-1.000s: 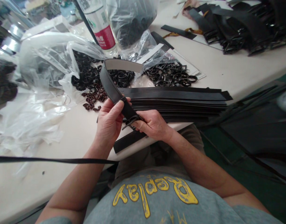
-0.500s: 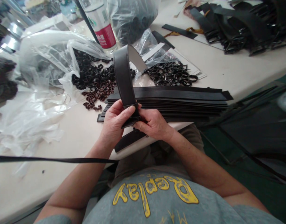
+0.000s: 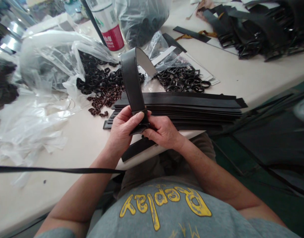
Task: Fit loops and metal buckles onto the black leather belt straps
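A black leather belt point(image 3: 132, 79) arches up in a loop from between my hands, its pale inner side showing at the top right. My left hand point(image 3: 122, 132) is closed on it, thumb pressed across the front near a belt loop. From the right, my right hand point(image 3: 164, 132) pinches the belt's lower end, where a dark, shiny piece, perhaps a buckle, is partly hidden by the fingers. Right behind my hands lies a stack of black belt straps point(image 3: 191, 102). Under them, another black strap point(image 3: 135, 148) rests along the table edge.
Piles of black belt loops point(image 3: 99, 77), brown loops point(image 3: 109, 97) and dark buckles point(image 3: 184, 79) lie beyond the stack. A bottle point(image 3: 112, 36) stands behind them. Clear plastic bags point(image 3: 50, 66) spread across the left. Buckled belts point(image 3: 256, 29) are heaped at the far right.
Both hands keep their hold on the belt in nearly the same place. The belt has shifted very slightly; otherwise nothing has visibly moved.
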The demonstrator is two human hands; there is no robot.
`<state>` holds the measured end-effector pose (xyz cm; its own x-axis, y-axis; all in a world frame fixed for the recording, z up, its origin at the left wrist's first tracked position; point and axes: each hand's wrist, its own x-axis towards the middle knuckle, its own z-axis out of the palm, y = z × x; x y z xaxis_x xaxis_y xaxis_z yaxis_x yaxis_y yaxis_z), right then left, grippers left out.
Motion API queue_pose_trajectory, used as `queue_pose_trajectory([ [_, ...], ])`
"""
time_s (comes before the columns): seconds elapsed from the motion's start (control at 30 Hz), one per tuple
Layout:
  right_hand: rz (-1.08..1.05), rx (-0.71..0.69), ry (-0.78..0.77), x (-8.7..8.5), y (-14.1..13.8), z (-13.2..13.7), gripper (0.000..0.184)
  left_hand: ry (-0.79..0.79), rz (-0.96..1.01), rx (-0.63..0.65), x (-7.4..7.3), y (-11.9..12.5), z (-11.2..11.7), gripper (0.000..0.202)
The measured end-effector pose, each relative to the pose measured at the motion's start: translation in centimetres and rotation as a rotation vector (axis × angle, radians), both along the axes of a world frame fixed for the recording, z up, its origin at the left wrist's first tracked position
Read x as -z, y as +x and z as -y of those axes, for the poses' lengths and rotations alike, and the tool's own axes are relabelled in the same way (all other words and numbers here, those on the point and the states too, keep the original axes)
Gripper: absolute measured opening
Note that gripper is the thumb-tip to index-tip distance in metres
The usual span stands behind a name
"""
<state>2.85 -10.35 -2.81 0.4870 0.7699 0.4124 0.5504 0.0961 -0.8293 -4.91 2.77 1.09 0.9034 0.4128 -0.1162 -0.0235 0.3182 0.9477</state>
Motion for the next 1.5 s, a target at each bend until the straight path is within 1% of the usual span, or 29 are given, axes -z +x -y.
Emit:
queue_pose_trajectory([
  [0.3,0.028,0.007,-0.001,0.08,0.0,-0.05,0.03,-0.019,0.008,0.017,-0.05,0.0,0.04,0.021],
  [0.53,-0.002,0.007,0.002,-0.04,-0.07,0.01,0.029,0.021,-0.01,0.013,0.05,-0.06,-0.01,0.024],
  [0.77,-0.002,0.004,-0.018,0.03,0.02,-0.01,0.03,0.009,-0.018,0.013,-0.18,-0.05,0.12,0.023],
  [0.97,0.003,0.014,-0.02,0.04,-0.04,0.01,0.03,0.04,-0.024,0.004,-0.31,-0.03,0.17,0.026],
  [1.3,0.022,0.026,-0.017,0.2,-0.03,-0.1,0.026,0.043,-0.019,0.025,-0.32,-0.3,0.05,0.025],
  [1.5,0.022,0.014,0.01,0.06,-0.01,-0.05,0.025,0.055,-0.035,0.029,-0.38,-0.31,0.03,0.026],
])
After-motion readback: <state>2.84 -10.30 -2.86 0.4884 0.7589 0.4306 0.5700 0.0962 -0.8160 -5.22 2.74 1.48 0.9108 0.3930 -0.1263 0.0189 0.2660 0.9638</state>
